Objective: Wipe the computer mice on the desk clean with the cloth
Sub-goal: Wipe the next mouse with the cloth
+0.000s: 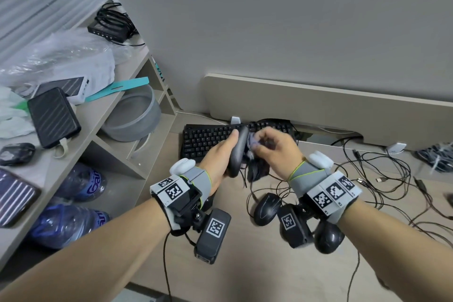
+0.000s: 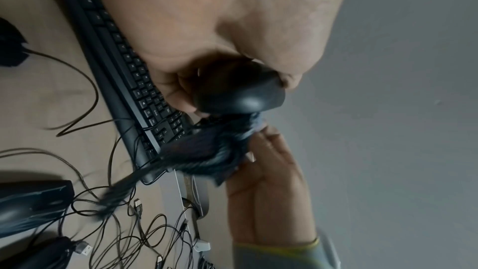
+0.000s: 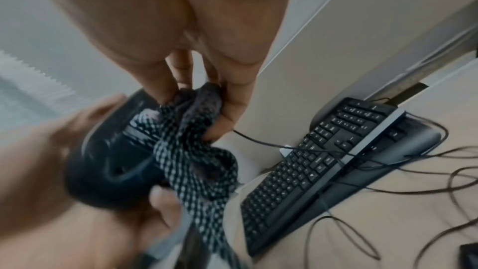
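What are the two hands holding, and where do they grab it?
Left hand grips a black mouse around its sides. Right hand pinches a bunched checked cloth in its fingers.

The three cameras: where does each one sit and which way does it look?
Head: on the head, looking down at desk; both forearms show.
Left wrist: along left hand, which grips mouse.
Right wrist: along right hand, which pinches cloth.
All three share mouse, cloth and keyboard.

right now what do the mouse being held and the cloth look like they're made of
Mouse in the left hand: seemingly hard black plastic, semi-gloss, with a soft highlight on its shell. Cloth in the right hand: woven fabric, matte, black-and-white checked, folding limply.
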`<state>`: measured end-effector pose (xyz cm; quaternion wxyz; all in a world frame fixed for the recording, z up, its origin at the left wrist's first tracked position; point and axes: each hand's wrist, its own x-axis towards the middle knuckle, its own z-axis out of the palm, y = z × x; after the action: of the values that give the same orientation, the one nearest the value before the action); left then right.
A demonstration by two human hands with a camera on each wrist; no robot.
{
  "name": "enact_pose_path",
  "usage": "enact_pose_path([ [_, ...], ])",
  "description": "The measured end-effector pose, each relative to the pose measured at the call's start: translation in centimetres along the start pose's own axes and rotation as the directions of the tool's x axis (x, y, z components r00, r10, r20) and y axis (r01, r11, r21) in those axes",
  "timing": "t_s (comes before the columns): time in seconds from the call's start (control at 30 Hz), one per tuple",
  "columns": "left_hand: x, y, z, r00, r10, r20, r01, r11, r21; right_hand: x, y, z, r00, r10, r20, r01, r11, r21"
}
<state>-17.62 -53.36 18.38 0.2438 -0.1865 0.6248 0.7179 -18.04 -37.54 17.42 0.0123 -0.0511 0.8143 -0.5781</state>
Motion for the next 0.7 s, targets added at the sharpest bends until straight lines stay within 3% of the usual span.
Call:
enact_pose_path([
  [0.07,0.0,0.0,0.5,1.0,0.002,-0.014,-0.003,1.0,-0.031,0.8,-1.2,0.0,0.995,-0.003,-0.098,0.017,0.99,0.143],
  [0.13,0.1,0.4,0.7,0.999,0.021,-0.039,-0.023,0.998,-0.059,0.8,-2.2,0.4,0.993,-0.065,-0.099,0.077,0.989,0.122],
  [0.2,0.3,0.9,0.4,0.997,0.025,-0.073,-0.029,0.998,-0.064,-0.2,-2.2,1.1,0.99,-0.144,-0.011,0.144,0.989,-0.022],
  [0.3,0.4,1.1,-0.4,0.993,0.007,-0.121,-0.013,0.999,-0.043,-1.5,-1.4,1.2,0.978,-0.149,0.149,0.175,0.968,-0.179],
  [0.37,0.2,1.0,-0.5,0.994,-0.004,-0.105,0.001,1.0,-0.027,-0.7,-1.4,0.7,0.992,-0.099,0.078,0.113,0.974,-0.194],
  [0.43,0.2,1.1,-0.2,0.994,0.002,-0.113,-0.007,0.999,-0.04,0.3,-2.2,0.4,0.998,-0.051,-0.047,0.047,0.995,-0.083],
  [0.47,0.2,1.4,-0.1,0.991,0.004,-0.133,-0.011,0.999,-0.05,0.4,-2.8,0.6,0.995,-0.077,-0.068,0.072,0.995,-0.072],
  [0.57,0.6,1.9,-0.4,0.981,0.007,-0.193,-0.012,1.0,-0.024,-1.5,-4.6,1.7,0.958,-0.275,0.085,0.286,0.938,-0.194],
  [0.63,0.4,1.9,-0.8,0.973,0.004,-0.23,-0.009,1.0,-0.018,-2.6,-4.5,1.9,0.936,-0.27,0.227,0.315,0.93,-0.192],
  [0.7,0.2,1.6,-1.0,0.976,-0.023,-0.214,0.009,0.998,-0.066,-1.7,-3.7,1.3,0.954,-0.197,0.226,0.244,0.948,-0.205],
])
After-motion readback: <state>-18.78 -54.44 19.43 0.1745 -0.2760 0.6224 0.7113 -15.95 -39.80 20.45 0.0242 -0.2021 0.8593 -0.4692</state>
